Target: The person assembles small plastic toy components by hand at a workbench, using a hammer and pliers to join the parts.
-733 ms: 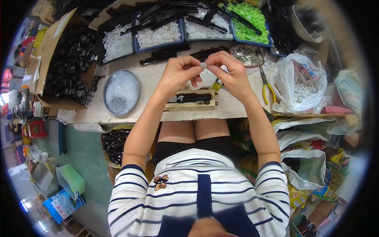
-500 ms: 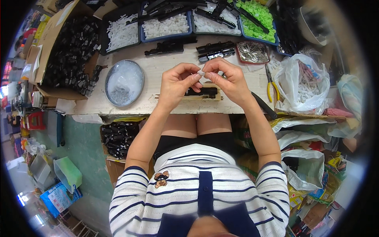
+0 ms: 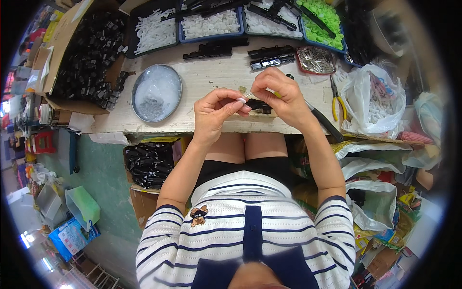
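Above the near edge of the workbench, my left hand (image 3: 216, 110) pinches a small white plastic piece (image 3: 241, 100) between thumb and fingers. My right hand (image 3: 283, 94), fingers closed, grips a thin, light-coloured pin-like part (image 3: 248, 95) whose tip points at the white piece. Whether the two touch cannot be made out. Below both hands lies a black plastic housing (image 3: 260, 106), partly covered by my fingers, on a pale wooden block. A hammer with a black handle (image 3: 326, 124) rests beside my right wrist.
Trays of white parts (image 3: 211, 28) and green parts (image 3: 321, 26) line the back. A red dish of metal pins (image 3: 315, 60), yellow-handled pliers (image 3: 339, 107) and a white plastic bag (image 3: 368, 101) are right. Left are a round tray (image 3: 177, 96) and a box of black parts (image 3: 89, 58).
My hands have drawn slightly apart, with the right one raised above the left. The thin part now shows between them. The whole view has shifted a little.
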